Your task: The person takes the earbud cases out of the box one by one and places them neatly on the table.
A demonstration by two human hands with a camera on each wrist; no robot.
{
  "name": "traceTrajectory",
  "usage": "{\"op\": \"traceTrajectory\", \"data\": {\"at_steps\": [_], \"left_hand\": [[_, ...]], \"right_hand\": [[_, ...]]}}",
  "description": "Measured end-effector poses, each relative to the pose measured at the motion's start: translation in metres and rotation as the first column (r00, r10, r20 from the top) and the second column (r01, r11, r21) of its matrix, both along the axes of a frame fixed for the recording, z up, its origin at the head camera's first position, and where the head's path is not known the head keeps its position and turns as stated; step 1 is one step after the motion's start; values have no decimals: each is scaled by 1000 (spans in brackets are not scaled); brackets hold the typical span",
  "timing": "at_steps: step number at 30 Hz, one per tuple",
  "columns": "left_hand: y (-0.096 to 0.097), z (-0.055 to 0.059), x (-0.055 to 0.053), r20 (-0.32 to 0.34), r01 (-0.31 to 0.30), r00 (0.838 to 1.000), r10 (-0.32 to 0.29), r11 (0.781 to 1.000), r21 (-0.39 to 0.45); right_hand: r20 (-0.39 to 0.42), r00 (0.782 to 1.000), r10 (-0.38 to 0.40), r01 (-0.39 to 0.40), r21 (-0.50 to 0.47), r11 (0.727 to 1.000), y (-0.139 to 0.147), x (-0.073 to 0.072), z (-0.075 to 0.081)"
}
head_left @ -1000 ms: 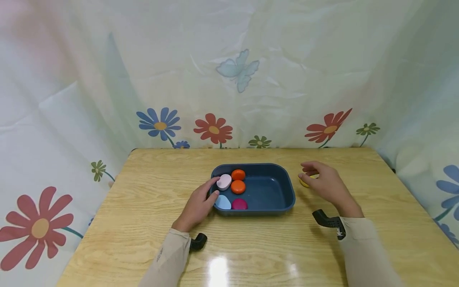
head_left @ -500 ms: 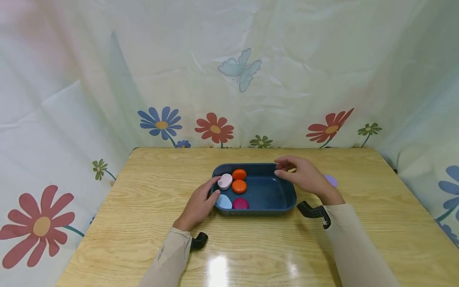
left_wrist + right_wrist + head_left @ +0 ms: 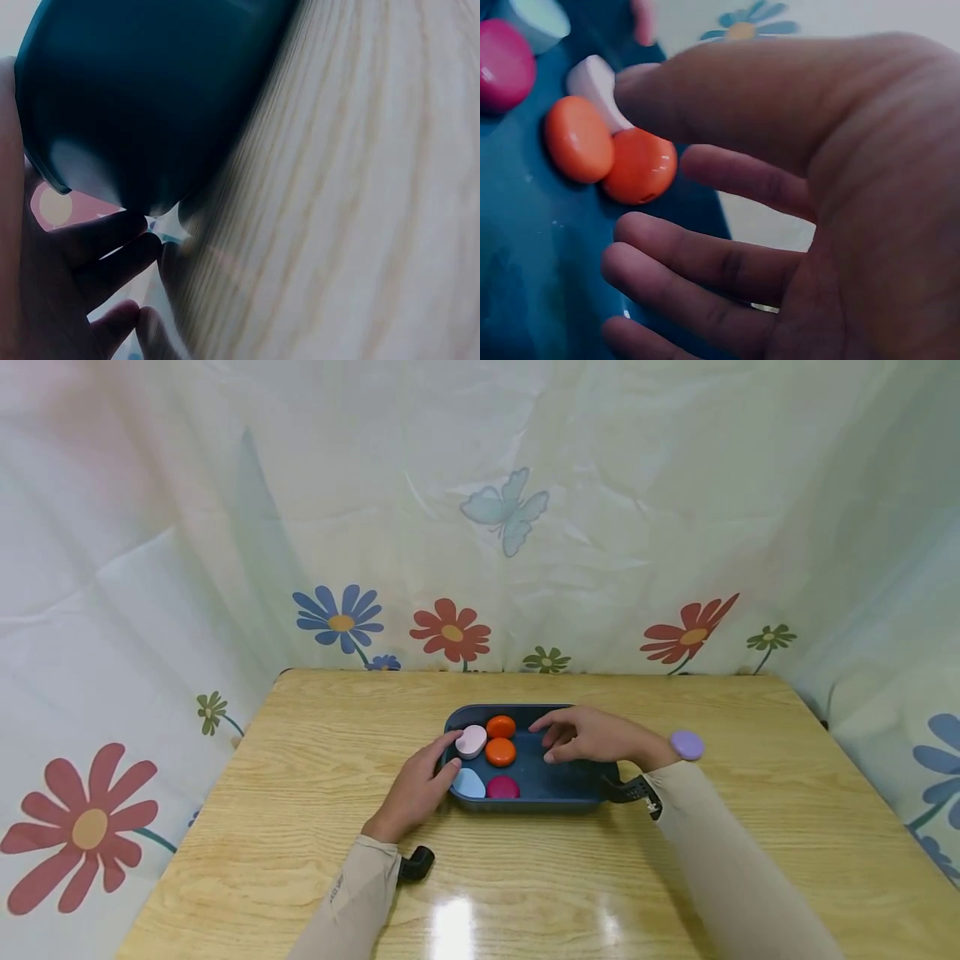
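A dark blue tray [image 3: 517, 803] stands mid-table, rounded pieces in its left half. These are a pale pink oval [image 3: 471, 742], a far orange piece [image 3: 501, 726], a near orange piece [image 3: 501, 752], a light blue piece [image 3: 468, 783] and a crimson piece [image 3: 502, 787]. My left hand [image 3: 411, 789] holds the tray's left end, thumb and forefinger over the rim; other fingers [image 3: 112, 262] lie by the outer wall. Over the tray's right half, my right hand [image 3: 596, 737] has its fingers loosely bent and parted, nothing between them in the right wrist view.
A lavender disc [image 3: 687, 745] lies on the wooden table [image 3: 525, 885], right of the tray and beside my right wrist. Behind the table hangs a flowered curtain [image 3: 420, 510]. A black wrist mount [image 3: 417, 864] sticks out from my left sleeve.
My right hand has moved left from beside a yellow piece to over the tray. The lavender disc has come into sight; the yellow piece is out of sight. My left hand stays put.
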State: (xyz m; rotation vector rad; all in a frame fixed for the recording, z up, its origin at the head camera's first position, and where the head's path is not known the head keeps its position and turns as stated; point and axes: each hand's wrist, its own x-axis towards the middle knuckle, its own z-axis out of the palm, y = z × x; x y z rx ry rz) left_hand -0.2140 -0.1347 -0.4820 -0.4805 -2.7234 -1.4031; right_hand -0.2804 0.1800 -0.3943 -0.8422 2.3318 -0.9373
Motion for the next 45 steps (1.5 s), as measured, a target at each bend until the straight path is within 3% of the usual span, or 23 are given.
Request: {"op": "traceTrajectory", "data": {"at_steps": [11,22,27,35,45], "left_hand": [[-1,0,-2,-2,6,1000,-6,1000,-7],[-1,-1,-1,3,7,1000,-6,1000,-9],[-1,-3,-2,21,-5,1000,6,1000,-24],[-1,-5,-2,-2,7,1000,-7,1000,-12],[-1,-4,-1,15,-4,1000,4,1000,-5]], "right_hand": [[-11,984,176,-173,119,978,-34,-4,-8],[15,967,252,-251,174,952,-53,1,-15],[26,962,270,-269,226,936,-59,-1,-16],[92,957,274,-289,289,913,-65,-4,-21],[100,962,256,-275,314,909,-70,-6,-20]]}}
